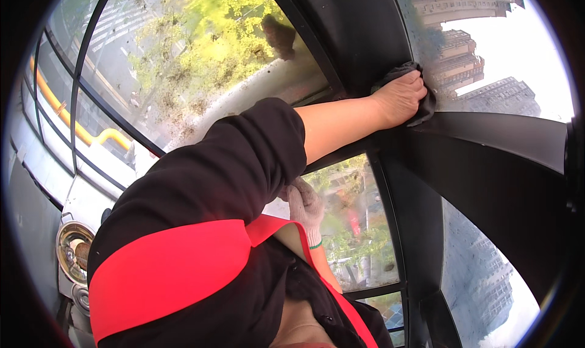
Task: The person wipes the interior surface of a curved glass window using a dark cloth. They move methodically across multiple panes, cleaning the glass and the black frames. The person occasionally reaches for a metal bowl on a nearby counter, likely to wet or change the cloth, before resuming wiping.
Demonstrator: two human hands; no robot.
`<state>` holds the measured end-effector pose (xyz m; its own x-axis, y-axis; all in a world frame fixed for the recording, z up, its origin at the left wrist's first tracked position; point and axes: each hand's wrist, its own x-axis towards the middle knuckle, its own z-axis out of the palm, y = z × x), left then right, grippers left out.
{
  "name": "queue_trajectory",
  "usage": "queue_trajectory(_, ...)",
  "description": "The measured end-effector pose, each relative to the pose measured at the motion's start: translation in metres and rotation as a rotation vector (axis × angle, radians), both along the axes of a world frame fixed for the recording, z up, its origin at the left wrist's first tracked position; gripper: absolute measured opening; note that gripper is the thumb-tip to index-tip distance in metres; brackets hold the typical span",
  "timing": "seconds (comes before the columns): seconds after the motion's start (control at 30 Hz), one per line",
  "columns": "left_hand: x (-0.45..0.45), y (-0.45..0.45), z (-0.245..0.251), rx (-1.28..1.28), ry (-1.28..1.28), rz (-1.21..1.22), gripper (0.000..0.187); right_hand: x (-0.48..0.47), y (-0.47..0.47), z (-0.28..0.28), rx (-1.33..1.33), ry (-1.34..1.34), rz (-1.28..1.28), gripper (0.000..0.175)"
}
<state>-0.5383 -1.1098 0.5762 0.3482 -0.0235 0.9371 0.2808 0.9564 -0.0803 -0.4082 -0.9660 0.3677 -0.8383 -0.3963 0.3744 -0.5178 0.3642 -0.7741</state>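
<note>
My left hand [402,97] is bare and presses a dark cloth [425,108] against the black frame [365,37] beside an upper window pane, where several frame members meet. Its fingers are bent over the cloth, and the rolled black sleeve crosses the middle of the view. Lower down, my right hand [308,206] wears a pale knitted glove with a green edge. Its fingers are curled near a lower window pane [365,256]. My left sleeve partly hides it, so I cannot tell what it holds, if anything. A red apron [169,279] lies over my black shirt.
A large pane [183,74] with dirt specks stands beyond my left arm. A curved black beam [480,170] runs off to the right. At the far left are a metal pan [75,252], a pale ledge [87,202] and a yellow pipe [61,108]. Trees, a road and tall buildings show outside.
</note>
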Motion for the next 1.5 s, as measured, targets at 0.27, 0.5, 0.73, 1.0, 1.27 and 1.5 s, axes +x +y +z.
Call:
queue_trajectory(0.27,0.02,-0.03,-0.071,-0.523,-0.247,-0.181,0.011,0.003,0.021,-0.012,-0.039,0.001,-0.066,0.028)
queue_trajectory(0.5,0.026,-0.09,-0.049,-0.057,-0.012,0.002,0.007,0.006,0.025,-0.01,-0.029,0.008,-0.077,0.03)
queue_trajectory(0.73,0.01,-0.02,0.0,-0.083,-0.102,-0.212,0.005,0.01,0.02,-0.009,0.047,0.074,0.066,0.027)
queue_trajectory(1.0,0.014,-0.026,-0.089,-0.484,-0.124,-0.189,0.008,0.003,0.034,-0.025,-0.022,0.025,0.101,0.026)
queue_trajectory(1.27,0.035,-0.024,-0.048,0.313,-0.181,-1.09,0.019,0.003,0.032,-0.021,-0.057,-0.02,0.172,0.027)
queue_trajectory(1.5,0.059,-0.004,0.013,0.434,-0.942,-1.988,0.032,-0.004,0.021,-0.009,-0.094,0.104,0.329,0.026)
